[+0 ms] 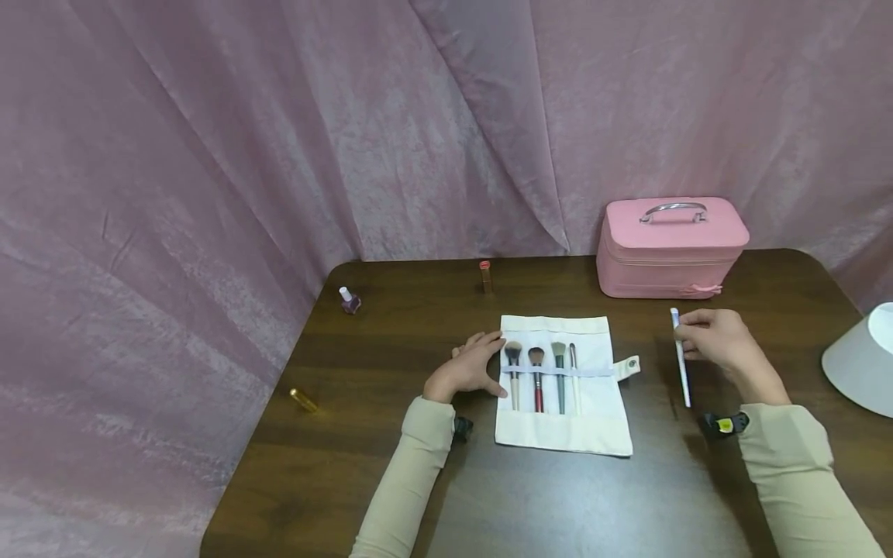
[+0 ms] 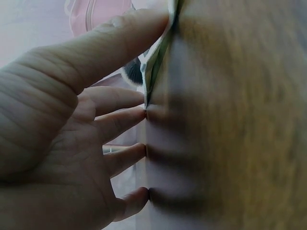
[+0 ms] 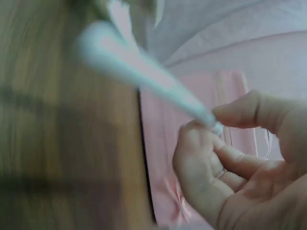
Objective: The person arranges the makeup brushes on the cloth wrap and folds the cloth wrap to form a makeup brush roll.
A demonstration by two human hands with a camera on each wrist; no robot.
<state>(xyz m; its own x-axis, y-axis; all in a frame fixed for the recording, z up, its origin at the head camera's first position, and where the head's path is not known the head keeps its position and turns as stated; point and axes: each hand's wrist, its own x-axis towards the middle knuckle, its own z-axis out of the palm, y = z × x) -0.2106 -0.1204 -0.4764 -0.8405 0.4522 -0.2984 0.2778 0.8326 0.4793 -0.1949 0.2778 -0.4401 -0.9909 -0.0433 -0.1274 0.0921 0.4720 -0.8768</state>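
Note:
An unrolled white cloth brush roll (image 1: 600,430) lies flat on the table. Several makeup brushes (image 1: 539,387) stand in its pocket under a pale strap. At the roll's left edge rests my left hand (image 1: 466,368), its fingers spread and fairly straight. In the left wrist view, the left thumb (image 2: 120,40) touches the cloth edge (image 2: 152,67) and the fingertips meet the table. To the right of the roll, my right hand (image 1: 722,341) pinches a slim white pen-like stick (image 1: 681,364) near its far end. Its exact kind is unclear; it looks blurred in the right wrist view.
A pink vanity case (image 1: 670,267) stands at the back right, with a white lampshade-like object (image 1: 865,360) at the right edge. A lipstick (image 1: 486,277), a nail polish bottle (image 1: 350,301) and a gold tube (image 1: 303,401) are farther left. Pink curtains hang behind.

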